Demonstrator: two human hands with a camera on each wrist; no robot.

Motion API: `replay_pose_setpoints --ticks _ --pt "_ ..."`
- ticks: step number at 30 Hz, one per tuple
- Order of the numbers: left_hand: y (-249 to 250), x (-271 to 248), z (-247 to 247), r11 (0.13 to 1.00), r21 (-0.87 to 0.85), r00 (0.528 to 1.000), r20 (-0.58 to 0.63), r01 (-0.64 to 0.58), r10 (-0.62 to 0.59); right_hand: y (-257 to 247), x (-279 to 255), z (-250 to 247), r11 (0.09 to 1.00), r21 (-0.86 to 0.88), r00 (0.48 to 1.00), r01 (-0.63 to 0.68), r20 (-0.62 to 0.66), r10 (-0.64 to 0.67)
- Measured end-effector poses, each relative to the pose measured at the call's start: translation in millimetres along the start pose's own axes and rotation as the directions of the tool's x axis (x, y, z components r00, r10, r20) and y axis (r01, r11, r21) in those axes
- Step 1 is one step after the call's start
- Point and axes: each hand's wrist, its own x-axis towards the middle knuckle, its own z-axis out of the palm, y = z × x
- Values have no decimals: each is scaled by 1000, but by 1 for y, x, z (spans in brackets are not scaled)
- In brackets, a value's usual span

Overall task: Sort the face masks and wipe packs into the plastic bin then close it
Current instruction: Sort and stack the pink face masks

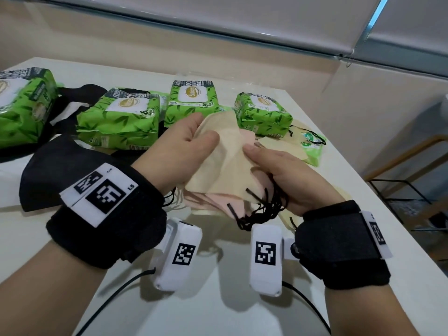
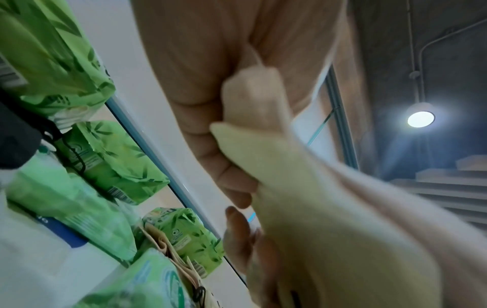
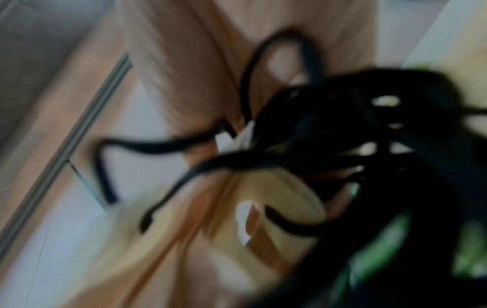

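Soft, limp cloth: the beige/pink face masks (image 1: 225, 166) look light & floppy, prob. best taken by the stacked bodies, not the black ear loops (image 1: 264, 209), which dangle & could snag. Left hand (image 1: 184, 151) pinches the bundle's top edge, thumb over, fingers curled behind. Right hand (image 1: 283, 170) grips the other side w/ fingers curled round masks + loops. Bundle is held above the white table (image 1: 218, 311). Beyond: green wipe packs (image 1: 118, 117) in a row, black masks (image 1: 55, 170) at left, more beige masks under the hands. No plastic bin in view.
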Motion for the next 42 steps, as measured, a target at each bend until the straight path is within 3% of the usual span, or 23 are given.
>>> replay_pose_setpoints --ticks 3,7,12,17,21,24,26,30,33,35,38,40,42 --pt "-2 1 3 1000 12 1000 -29 2 -1 1 1 3 998 57 999 -33 33 31" --pt "-3 1 -1 999 -23 999 5 -32 32 5 8 2 959 274 998 -68 18 65" --pt "-5 3 -1 990 77 991 -55 -115 119 5 8 4 925 301 971 -232 128 201" --pt "-3 0 0 983 100 988 27 -154 152 4 7 7 926 336 978 -172 171 119" --pt "0 -1 -2 988 50 989 22 -146 145 6 6 4 935 317 980 -160 161 113" --pt "2 2 -8 991 -4 988 -78 -135 134 7 9 -2 935 345 997 -79 34 72" --pt "1 8 -16 989 -39 963 -235 -143 129 6 10 -5 961 276 998 -5 -57 21" --pt "-6 17 -41 994 32 841 -530 -104 105 3 10 -20 997 33 972 70 -226 -61" --pt "-5 15 -52 978 187 775 -602 -97 192 -1 4 -29 988 -102 968 114 -211 -134" --pt "-2 15 -53 953 288 794 -557 -89 242 -1 1 -29 980 -155 975 127 -162 -152" --pt "5 9 -38 913 402 913 -346 -66 218 0 -1 -24 965 -224 983 137 -92 -161" --pt "10 0 -24 916 385 972 -149 -113 182 1 0 -20 957 -251 984 146 -60 -166" --pt "13 -6 -12 964 245 994 17 -108 107 1 1 -16 953 -246 980 176 -48 -194"
